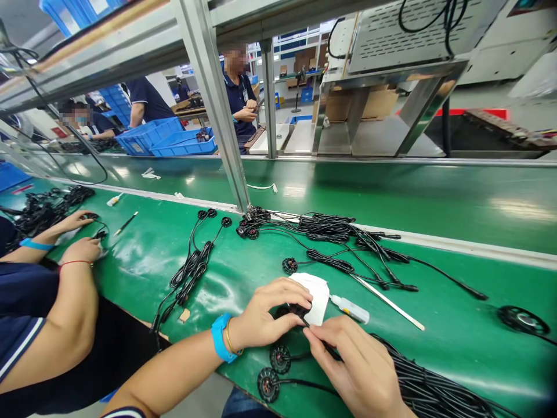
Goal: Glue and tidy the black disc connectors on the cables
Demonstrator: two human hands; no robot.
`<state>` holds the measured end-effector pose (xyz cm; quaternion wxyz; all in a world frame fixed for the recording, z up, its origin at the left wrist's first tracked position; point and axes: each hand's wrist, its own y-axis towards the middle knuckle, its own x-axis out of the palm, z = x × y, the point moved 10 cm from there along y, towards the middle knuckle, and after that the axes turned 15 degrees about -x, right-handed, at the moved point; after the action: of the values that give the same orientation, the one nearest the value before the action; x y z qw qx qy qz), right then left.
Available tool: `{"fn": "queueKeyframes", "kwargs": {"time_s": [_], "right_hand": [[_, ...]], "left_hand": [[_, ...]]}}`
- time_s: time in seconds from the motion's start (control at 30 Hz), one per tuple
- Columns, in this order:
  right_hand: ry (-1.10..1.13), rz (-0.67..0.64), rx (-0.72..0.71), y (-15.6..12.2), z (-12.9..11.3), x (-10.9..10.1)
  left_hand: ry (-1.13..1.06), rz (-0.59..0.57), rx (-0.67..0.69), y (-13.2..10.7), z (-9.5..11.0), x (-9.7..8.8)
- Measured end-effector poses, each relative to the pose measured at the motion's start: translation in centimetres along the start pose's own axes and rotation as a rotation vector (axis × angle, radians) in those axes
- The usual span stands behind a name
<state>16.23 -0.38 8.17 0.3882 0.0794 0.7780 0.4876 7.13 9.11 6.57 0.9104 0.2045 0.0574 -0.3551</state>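
Observation:
My left hand (266, 309), with a blue band at the wrist, is closed around a small round black part (299, 310), mostly hidden by the fingers. Pinched in my right hand (359, 360) is the black cable that leads out of that part. Behind my fingers lies a white paper (321, 293), and a small clear glue bottle (350, 309) rests beside it. Two black discs on cables (268, 384) lie just below my hands. A thick bundle of black cables (429, 380) runs under and past my right hand.
Coiled black cables (328, 226) lie along the bench's raised edge, with a white stick (389, 303) in front. More coils (191, 270) lie to the left. A co-worker's hands (80, 238) work at far left. A metal post (217, 110) rises behind; a black ring (523, 319) lies right.

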Motion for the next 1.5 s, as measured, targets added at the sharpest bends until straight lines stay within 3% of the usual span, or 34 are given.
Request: {"fn": "queueKeyframes", "kwargs": {"time_s": [0.9,1.03,1.13,1.2,1.3,1.5], "right_hand": [[-0.019,-0.045,0.003,-0.1,0.2,0.6],[0.037,-0.04,0.125,-0.5,1.7,0.4],[0.087,-0.161,0.361,-2.1,4.5,1.1],[0.122,-0.292,0.447,-3.1,5.6,1.9],[0.203,-0.419,0.47,-3.8,5.9,2.8],[0.343,-0.491,0.443,-3.8,4.3,3.6]], "left_hand": [[0.082,-0.014,0.046,-0.4,0.0,0.2],[0.133,-0.002,0.018,-0.1,-0.1,-0.2],[0.219,-0.025,-0.084,0.4,-1.0,-0.6],[0.266,-0.066,-0.155,0.7,-1.7,-0.8],[0.308,-0.16,-0.221,0.9,-2.3,-0.8],[0.361,-0.317,-0.28,0.5,-2.9,-0.2]]}}
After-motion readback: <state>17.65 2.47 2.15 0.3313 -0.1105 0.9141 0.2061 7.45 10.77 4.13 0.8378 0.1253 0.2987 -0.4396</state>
